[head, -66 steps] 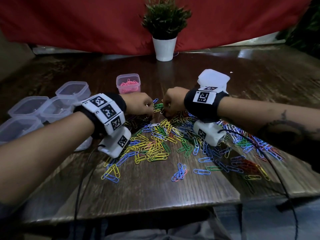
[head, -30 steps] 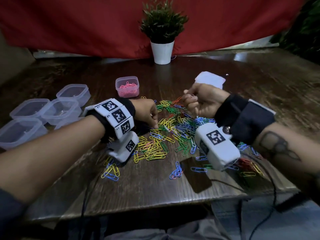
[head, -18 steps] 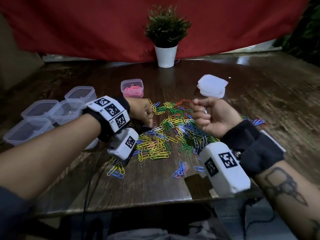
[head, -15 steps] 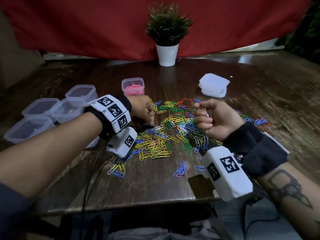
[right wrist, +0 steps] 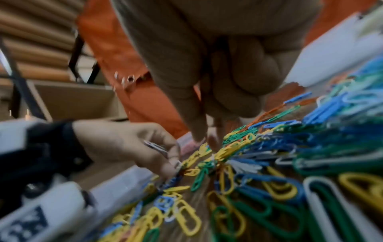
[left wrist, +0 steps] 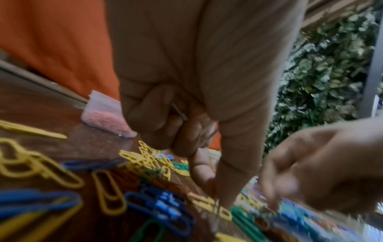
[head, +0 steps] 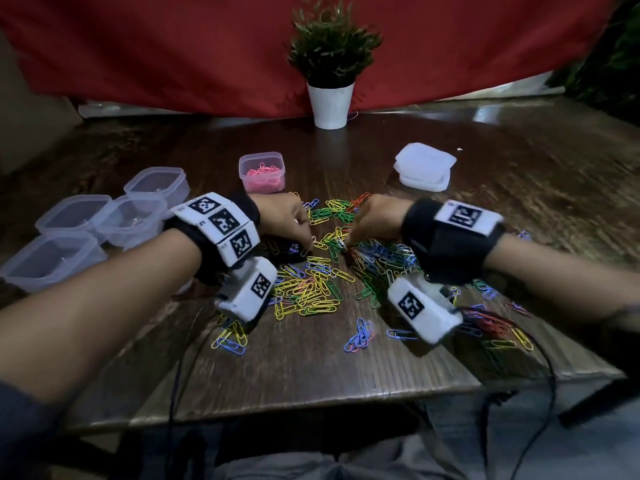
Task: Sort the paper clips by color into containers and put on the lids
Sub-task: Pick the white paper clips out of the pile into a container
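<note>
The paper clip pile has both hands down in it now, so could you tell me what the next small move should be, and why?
Probably close the right hand's fingers on one clip and lift it clear. Both hands' fingertips are down in the mixed pile, the left hand alongside. Only the pink container holds clips; the clear containers look unfilled and the lids sit stacked apart.

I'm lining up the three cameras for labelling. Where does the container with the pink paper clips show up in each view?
Head: the pink-clip container stands on the table beyond the left hand, left of centre.
Left wrist: it sits at mid-left, partly hidden behind the hand's curled fingers.
Right wrist: only a blurred pink patch behind the fingertips; I cannot tell.
Shared landmark: the red cloth behind the table, orange-red in both wrist views.
</note>
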{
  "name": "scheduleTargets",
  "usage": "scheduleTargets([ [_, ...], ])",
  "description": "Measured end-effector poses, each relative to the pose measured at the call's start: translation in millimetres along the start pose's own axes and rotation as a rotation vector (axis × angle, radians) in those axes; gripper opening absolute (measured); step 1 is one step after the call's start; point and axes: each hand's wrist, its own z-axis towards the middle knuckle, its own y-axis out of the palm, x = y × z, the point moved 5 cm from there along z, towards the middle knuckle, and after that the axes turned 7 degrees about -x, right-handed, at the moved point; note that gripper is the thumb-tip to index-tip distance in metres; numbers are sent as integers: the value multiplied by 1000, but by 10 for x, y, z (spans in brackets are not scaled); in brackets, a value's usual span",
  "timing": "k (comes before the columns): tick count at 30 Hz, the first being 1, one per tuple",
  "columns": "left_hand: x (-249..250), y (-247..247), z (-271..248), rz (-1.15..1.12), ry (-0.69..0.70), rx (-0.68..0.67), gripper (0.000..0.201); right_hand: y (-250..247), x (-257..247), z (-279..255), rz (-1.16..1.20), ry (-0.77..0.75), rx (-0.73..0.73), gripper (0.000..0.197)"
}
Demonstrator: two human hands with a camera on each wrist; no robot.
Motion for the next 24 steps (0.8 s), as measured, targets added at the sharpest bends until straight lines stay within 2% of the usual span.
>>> scheduleTargets([
  [4,-120,-150,-158,-117,3,62,30,29,-145,156,-196,3,6,43],
  [6,-192,-192,-196,-353,40,106,36,58,-183,216,-280,18,-8,44],
  [8,-252,-211,-213,-670,44,165,32,76,-197,246,-328,24,-53,41],
  [10,-281,-193,-189,-989,79,124,34,62,-171,241,-286,23,-97,31],
  [13,-281,-157,-188,-1376,154,3,41,-7,-72,255,-23,19,-146,10],
  [16,-188,-106,-249,-1596,281,-140,34,-36,9,246,427,32,-217,31],
  [18,-138,-48,-276,-1719,357,-194,34,-17,-7,188,665,-1,-286,29],
  [19,-139,-12,-276,-1743,364,-177,33,-13,-30,158,773,-29,-302,26],
  [21,-171,49,-238,-1747,303,-46,12,-14,-72,96,975,-76,-310,24],
  [22,-163,77,-242,-1777,282,13,11,-12,-93,64,1041,-91,-310,25],
  [24,-184,158,-213,-1881,258,59,40,-28,-183,6,1045,-137,-260,26],
])
